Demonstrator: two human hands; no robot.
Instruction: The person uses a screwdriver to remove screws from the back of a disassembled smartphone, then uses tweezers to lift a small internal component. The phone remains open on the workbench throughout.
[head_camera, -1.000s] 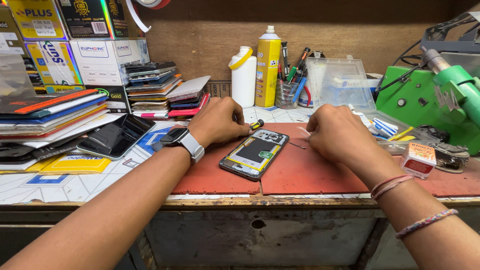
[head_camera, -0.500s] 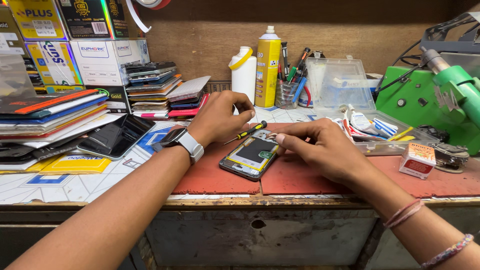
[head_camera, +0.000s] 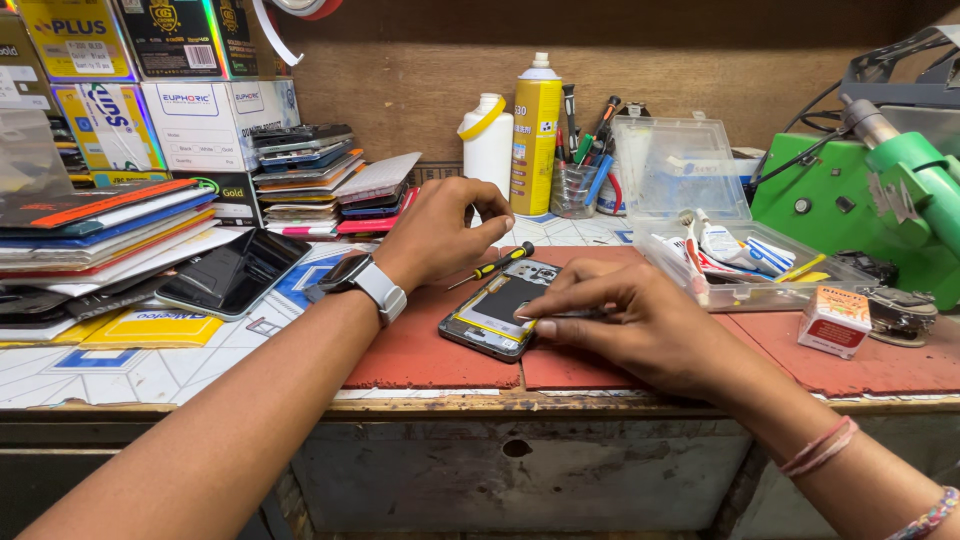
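Black opened phone (head_camera: 500, 310) under fingers (head_camera: 560, 300)

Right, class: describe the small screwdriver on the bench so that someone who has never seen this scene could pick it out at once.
Start at the red rubber mat on the workbench's front edge, where an opened smartphone with its back cover off lies. Just above the phone's upper left, beside the left hand, lies the small screwdriver with a black and yellow handle. The other tools stand upright in a clear cup further back; this one lies flat.
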